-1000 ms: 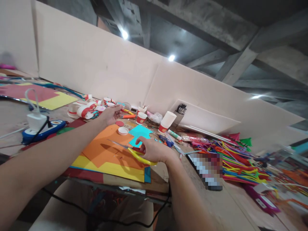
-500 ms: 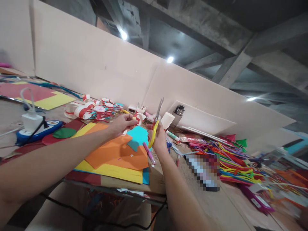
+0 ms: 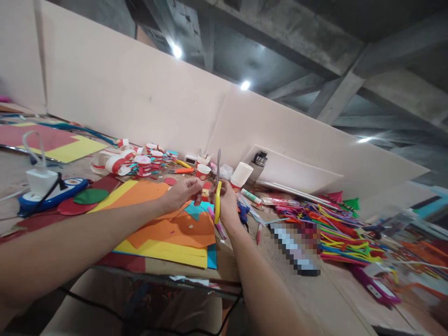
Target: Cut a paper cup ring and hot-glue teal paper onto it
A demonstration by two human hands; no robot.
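Observation:
Over the sheets of coloured paper, my left hand [image 3: 184, 192] pinches a small red and cream piece [image 3: 206, 192], which looks like part of a cut paper cup. Close by on the right, my right hand [image 3: 228, 201] is wrapped around scissors [image 3: 217, 203] with yellow handles, their blades pointing up. My right fingertips are near the cup piece, but whether they touch it I cannot tell. Beneath lie orange paper [image 3: 154, 228], yellow paper [image 3: 185, 252] and a turquoise scrap [image 3: 196, 210]. A pink pen [image 3: 220, 229] lies under my right wrist.
Behind my hands stand a paper cup [image 3: 203, 171] and a white cup stack [image 3: 241, 175]. Cut cup pieces [image 3: 142, 164] lie back left, near a blue power strip [image 3: 52, 196]. Pipe cleaners [image 3: 343, 238] and a purple box [image 3: 376, 285] are on the right. A bottle [image 3: 258, 165] stands behind.
My left hand has moved slightly right and down with the cup piece. The scissors have turned more upright and come lower, and my hands are closer together.

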